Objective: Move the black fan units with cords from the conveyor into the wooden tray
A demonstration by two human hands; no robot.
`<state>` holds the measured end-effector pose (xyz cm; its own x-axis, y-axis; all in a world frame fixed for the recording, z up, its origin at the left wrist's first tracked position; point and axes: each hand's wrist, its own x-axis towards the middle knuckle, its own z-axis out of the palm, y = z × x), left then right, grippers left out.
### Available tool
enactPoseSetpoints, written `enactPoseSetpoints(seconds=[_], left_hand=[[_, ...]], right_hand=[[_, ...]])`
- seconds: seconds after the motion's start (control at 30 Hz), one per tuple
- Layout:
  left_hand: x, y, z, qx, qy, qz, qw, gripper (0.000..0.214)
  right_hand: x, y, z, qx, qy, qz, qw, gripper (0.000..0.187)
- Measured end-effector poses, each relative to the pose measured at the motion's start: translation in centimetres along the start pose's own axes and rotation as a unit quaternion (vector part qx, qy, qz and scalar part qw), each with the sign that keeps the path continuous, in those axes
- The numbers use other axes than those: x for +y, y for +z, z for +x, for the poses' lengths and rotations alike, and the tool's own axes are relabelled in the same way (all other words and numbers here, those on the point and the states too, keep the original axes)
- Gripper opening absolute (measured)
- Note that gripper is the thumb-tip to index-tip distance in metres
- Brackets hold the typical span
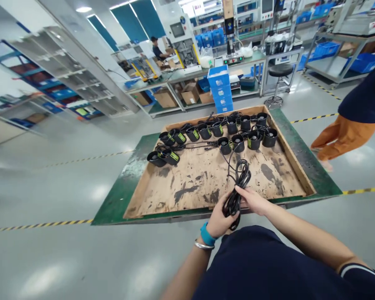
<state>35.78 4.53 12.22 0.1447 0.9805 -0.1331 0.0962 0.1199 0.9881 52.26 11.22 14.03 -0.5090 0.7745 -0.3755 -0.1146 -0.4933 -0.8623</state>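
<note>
A looped bundle of black cable (243, 177) is held upright between my two hands, over the near edge of the wooden tray (193, 181). My left hand (220, 218) wraps round its lower part, with a blue band and a silver bangle on the wrist. My right hand (253, 200) grips the bundle's middle from the right, its thumb across the cable and its other fingers partly hidden. From the bundle a cable runs up toward a black cylindrical fan unit (224, 146). Several like units with green-yellow labels stand in rows in the tray.
The tray lies on a green-topped table (309, 166). At the right, a person in orange trousers (351, 133) stands close by. Stacked blue crates (219, 89) and a black stool (280, 71) are beyond the table. Workbenches line the back, where another person (158, 49) sits.
</note>
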Motion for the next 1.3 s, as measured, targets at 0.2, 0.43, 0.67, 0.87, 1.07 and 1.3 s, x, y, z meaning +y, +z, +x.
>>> enactPoseSetpoints(seconds=[0.2,0.43,0.67,0.87,1.07,1.3], left_hand=[[3.4,-2.8,-1.2,-0.044,-0.124,-0.116,0.985,0.050],[4.3,-6.8,-1.4,-0.234,-0.127,-0.261,0.928,0.082],[8.8,-21.4,10.7,0.130,0.091,0.125,0.979,0.038],[4.1,-28.7,27.4,0.153,0.193,0.363,0.899,0.039],[-3.4,-28.3,32.8,0.060,0.105,0.514,0.849,0.036],[-5.4,-24.5,32.8,0.008,0.151,0.510,0.847,0.032]], right_hand=[[-0.8,-2.7,-3.1,0.025,-0.374,-0.548,0.748,0.062],[-8.4,-2.1,5.6,-0.041,-0.445,-0.749,0.489,0.028],[-25.3,-3.6,16.9,0.129,-0.410,-0.822,0.373,0.028],[-25.6,-7.6,26.9,0.062,-0.252,-0.887,0.383,0.033],[-20.7,-11.0,29.6,0.082,-0.103,-0.807,0.576,0.036],[-20.8,-9.8,20.4,0.207,-0.332,-0.573,0.720,0.030]])
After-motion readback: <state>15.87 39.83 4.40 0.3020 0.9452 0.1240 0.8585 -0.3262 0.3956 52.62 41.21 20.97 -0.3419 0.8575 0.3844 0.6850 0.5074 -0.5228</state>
